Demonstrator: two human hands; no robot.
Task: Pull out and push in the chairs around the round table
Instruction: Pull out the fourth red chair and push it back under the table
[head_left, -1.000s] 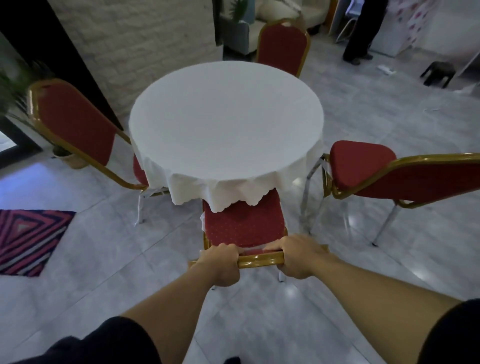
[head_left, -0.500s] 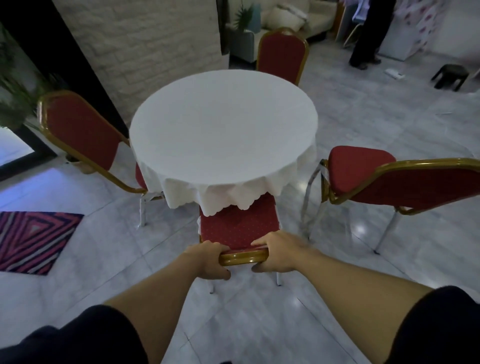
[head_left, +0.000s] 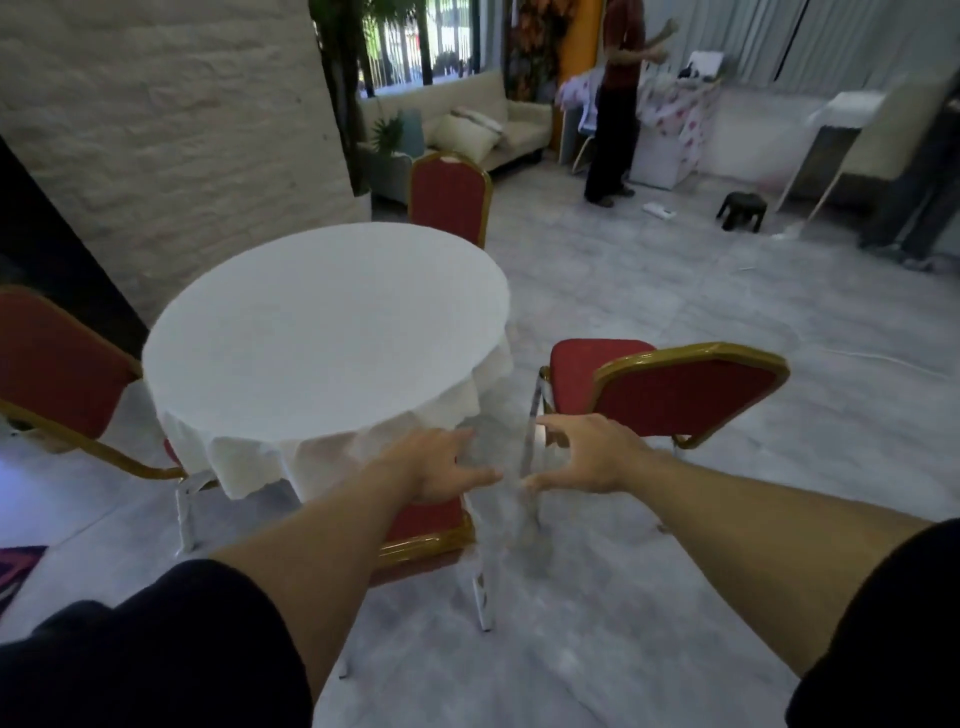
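A round table (head_left: 322, 332) under a white cloth stands at centre left. The near red chair (head_left: 431, 535) with a gold frame is tucked under the table's front edge, below my left forearm. My left hand (head_left: 436, 467) hovers open above it, holding nothing. My right hand (head_left: 587, 457) is open too, fingers spread, just short of the right-hand red chair (head_left: 675, 389), which stands pulled away from the table. Another red chair (head_left: 57, 374) stands at the left and a third (head_left: 449, 197) behind the table.
A brick wall (head_left: 171, 119) rises behind the table. A person (head_left: 618, 104) stands at the back by a covered stand, near a beige sofa (head_left: 467, 124). A small dark stool (head_left: 743, 208) sits on the grey tiled floor at right. A patterned rug corner (head_left: 15, 566) lies at far left.
Both hands have let go of the near chair's back and lifted, now open. The near chair sits further under the table. The view has swung up and to the right.
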